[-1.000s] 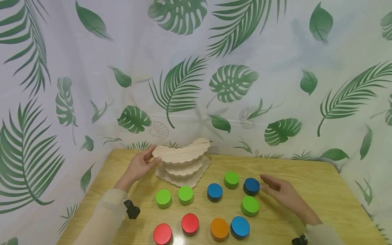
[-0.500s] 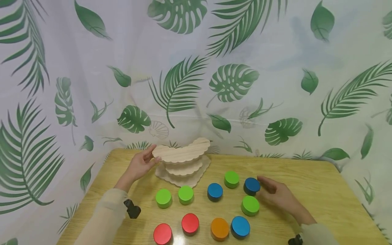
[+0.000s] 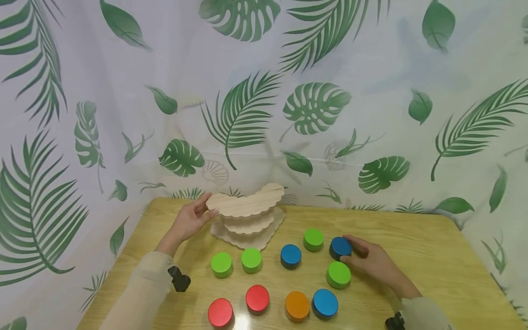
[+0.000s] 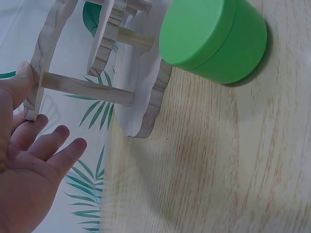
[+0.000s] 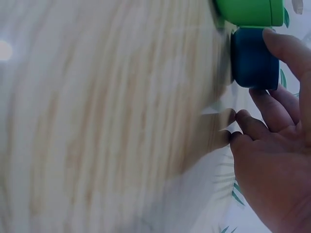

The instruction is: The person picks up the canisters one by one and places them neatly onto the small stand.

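The right hand [image 3: 373, 263] is holding the rightmost blue cylinder [image 3: 340, 247] between thumb and fingers; it is standing right of the table's [image 3: 412, 243] middle, just beside a green cylinder [image 3: 338, 275], so the thumb should stay clear of that neighbour. The left hand [image 3: 190, 222] is pinching the left end of the wooden stand's [image 3: 247, 205] top tier, where a light, steady hold should prevent rocking.

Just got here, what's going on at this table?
A person's left hand grips the left end of the tiered wooden stand, at its top tier. The right hand has thumb and fingers on a dark blue cylinder, which appears to rest on the table. Nine other cylinders stand around: four green, two blue, two red, one orange.
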Available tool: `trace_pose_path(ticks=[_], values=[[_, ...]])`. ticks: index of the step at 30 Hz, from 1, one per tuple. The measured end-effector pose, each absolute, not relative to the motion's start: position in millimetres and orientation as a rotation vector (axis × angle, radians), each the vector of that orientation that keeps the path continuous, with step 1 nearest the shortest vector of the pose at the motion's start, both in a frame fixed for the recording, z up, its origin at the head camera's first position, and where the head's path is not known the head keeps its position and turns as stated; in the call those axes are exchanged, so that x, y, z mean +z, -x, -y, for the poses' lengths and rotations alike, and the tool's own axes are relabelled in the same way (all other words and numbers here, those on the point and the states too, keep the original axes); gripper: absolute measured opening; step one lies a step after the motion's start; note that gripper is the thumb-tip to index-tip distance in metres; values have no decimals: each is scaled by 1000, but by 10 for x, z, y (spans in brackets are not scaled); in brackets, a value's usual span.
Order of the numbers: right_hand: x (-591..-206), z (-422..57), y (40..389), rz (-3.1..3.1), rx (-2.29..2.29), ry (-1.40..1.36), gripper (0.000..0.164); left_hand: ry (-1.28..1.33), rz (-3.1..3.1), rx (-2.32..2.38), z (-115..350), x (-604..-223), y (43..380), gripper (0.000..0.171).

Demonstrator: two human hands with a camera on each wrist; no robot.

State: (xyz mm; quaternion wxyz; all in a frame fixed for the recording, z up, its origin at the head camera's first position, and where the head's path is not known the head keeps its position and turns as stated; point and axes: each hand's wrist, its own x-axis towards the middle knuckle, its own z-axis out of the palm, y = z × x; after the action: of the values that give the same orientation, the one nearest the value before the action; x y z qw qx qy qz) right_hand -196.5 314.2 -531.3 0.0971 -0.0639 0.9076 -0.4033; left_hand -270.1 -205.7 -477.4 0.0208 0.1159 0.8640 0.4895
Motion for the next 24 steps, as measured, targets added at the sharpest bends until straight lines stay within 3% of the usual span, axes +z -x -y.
trace_pose_path(ticks=[14, 24], values=[[-5265, -3136, 1987, -2686, -1268, 166, 72, -342, -2692, 1492, 2043, -4771, 2706, 71], [-5007, -3122, 2090, -2684, -1318, 224, 78, -333, -2686, 1497, 2054, -4765, 2696, 71]])
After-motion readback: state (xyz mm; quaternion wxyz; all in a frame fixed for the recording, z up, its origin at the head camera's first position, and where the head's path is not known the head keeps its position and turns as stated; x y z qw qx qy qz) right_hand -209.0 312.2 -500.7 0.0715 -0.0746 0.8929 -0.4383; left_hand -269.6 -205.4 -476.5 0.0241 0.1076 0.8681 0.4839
